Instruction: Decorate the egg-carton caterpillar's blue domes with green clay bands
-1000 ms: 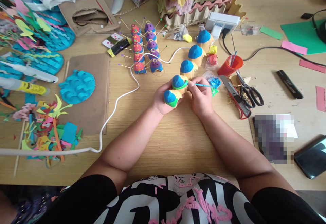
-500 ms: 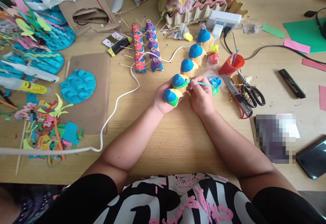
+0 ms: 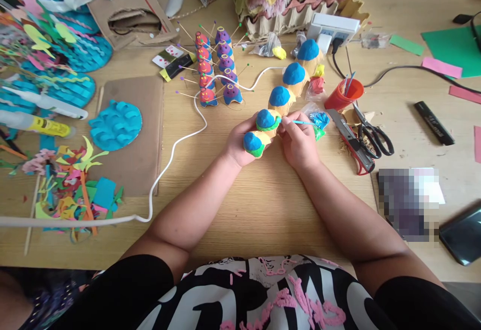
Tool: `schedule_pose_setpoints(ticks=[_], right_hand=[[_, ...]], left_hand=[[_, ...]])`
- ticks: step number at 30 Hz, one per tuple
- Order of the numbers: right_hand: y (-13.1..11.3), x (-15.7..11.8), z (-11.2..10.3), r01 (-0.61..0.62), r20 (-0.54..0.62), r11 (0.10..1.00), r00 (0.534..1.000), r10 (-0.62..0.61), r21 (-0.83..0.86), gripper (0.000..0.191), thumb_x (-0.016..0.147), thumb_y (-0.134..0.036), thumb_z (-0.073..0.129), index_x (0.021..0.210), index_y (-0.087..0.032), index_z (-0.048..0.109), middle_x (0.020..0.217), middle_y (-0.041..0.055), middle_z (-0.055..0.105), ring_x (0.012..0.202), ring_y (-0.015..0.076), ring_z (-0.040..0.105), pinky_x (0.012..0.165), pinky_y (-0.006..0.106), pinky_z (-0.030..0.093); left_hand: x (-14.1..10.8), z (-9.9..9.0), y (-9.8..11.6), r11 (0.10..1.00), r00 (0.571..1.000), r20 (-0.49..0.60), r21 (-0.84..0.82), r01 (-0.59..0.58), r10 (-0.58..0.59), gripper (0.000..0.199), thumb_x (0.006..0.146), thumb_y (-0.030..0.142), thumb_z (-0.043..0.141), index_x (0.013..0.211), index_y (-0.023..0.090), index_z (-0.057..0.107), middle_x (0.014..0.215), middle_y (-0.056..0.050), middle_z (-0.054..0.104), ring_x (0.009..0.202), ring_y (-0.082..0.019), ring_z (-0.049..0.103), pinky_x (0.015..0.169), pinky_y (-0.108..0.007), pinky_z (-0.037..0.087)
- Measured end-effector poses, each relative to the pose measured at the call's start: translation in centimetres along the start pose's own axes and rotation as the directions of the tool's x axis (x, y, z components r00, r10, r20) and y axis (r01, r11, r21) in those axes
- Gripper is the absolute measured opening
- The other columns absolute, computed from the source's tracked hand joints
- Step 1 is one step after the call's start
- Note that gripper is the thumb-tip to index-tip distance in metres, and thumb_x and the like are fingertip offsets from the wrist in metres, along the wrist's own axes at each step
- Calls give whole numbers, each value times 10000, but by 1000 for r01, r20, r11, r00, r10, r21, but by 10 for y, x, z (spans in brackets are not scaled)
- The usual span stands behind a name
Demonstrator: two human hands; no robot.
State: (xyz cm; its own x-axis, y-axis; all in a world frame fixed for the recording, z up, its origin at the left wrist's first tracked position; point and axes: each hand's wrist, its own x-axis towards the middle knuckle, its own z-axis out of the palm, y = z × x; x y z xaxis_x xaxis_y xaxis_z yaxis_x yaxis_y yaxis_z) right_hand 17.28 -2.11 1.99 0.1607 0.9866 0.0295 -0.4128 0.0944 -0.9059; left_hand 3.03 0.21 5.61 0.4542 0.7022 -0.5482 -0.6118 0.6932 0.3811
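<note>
My left hand (image 3: 239, 142) is closed around the near end of an egg carton strip (image 3: 296, 88), a row of yellowish cups with blue clay on their tops. Green clay edges the two nearest cups. Between the thumb and fingers of my right hand (image 3: 299, 142) is a thin blue stick (image 3: 303, 122), its inner end close to the second cup's green clay. Just past my right hand lie small bags of blue clay (image 3: 319, 119) and green clay (image 3: 319, 133). Red clay (image 3: 316, 85) and yellow clay (image 3: 319, 71) sit beside the strip's far part.
Pin-studded red egg-cup strips (image 3: 205, 81) and purple ones (image 3: 232, 92) stand behind, a white cable (image 3: 173, 145) crossing them. At right are an orange cup (image 3: 343, 94), a utility knife (image 3: 351, 142), scissors (image 3: 372, 132) and a power strip (image 3: 333, 27). Paper scraps (image 3: 75, 185) and cardboard (image 3: 146, 134) lie left.
The strip's far end has swung slightly to the right. The blue stick and my right fingers have shifted a little right, away from the second cup.
</note>
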Motion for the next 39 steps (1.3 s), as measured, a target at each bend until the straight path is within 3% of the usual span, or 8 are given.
schedule_pose_setpoints(ticks=[6,13,20,27,39], right_hand=[[0,2,0,-59,29,996,998,58,59,503,741,-570,949,745,-255,556,647,-68,550,651,116,509,667,290,433],[-3,1,1,-90,46,984,995,84,152,498,762,-567,937,764,-255,549,665,-64,532,663,120,518,689,296,469],[-1,1,1,-63,21,993,998,62,98,520,749,-590,941,764,-259,540,659,-65,537,654,122,494,674,299,456],[2,2,0,-57,15,998,998,56,27,553,754,-650,916,789,-272,514,665,-67,518,647,128,496,663,310,455],[2,3,-3,-63,54,997,997,60,54,543,776,-627,914,754,-268,507,652,-70,522,633,130,499,699,326,510]], left_hand=[[-1,3,0,1000,999,-32,-2,-5,5,398,1139,290,394,952,151,716,804,-29,766,628,-113,724,515,-204,525],[1,1,-2,999,1000,-31,-37,-6,4,325,1129,295,416,1160,174,716,795,-10,755,633,-129,721,567,-221,553],[-1,4,-2,1000,999,-35,0,-13,13,376,1151,336,379,1089,171,711,765,-10,747,596,-115,712,529,-206,550],[2,-3,-3,1000,1000,-16,23,-21,21,317,1124,367,477,1229,193,721,836,-22,769,676,-153,753,554,-243,567],[0,-1,-4,999,999,-19,42,-27,27,318,1123,330,460,1153,182,740,855,-22,772,677,-137,741,565,-238,587]])
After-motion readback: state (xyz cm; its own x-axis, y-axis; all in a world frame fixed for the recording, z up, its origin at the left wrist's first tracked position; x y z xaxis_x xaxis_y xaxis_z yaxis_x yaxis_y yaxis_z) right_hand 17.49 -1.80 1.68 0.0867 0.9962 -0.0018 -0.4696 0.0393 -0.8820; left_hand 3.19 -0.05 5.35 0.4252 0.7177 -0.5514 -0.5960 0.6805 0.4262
